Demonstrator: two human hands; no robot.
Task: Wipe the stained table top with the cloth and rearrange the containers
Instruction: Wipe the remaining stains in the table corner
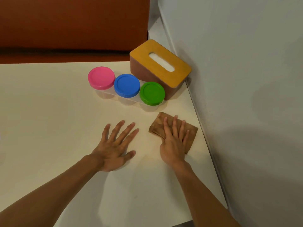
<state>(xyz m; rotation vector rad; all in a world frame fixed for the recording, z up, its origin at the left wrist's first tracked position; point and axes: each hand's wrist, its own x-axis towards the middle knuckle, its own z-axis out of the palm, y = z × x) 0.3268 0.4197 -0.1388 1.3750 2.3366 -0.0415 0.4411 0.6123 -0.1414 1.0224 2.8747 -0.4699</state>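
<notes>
A folded brown cloth (pixel 159 124) lies flat on the cream table top (pixel 49 112) near its right edge. My right hand (pixel 173 141) presses on the cloth with fingers spread over it. My left hand (pixel 114 145) rests flat on the bare table to the left of the cloth, fingers apart, holding nothing. Behind the hands, three clear containers stand in a row in a clear holder: a pink-lidded one (pixel 101 77), a blue-lidded one (pixel 126 85) and a green-lidded one (pixel 152 93). A faint brownish stain (pixel 146 145) shows on the table between my hands.
A brown tissue box with a yellow-orange lid (pixel 160 66) stands in the far right corner, just behind the containers. A grey wall (pixel 246 95) runs along the table's right edge. An orange-brown bench seat (pixel 65 30) lies beyond the far edge.
</notes>
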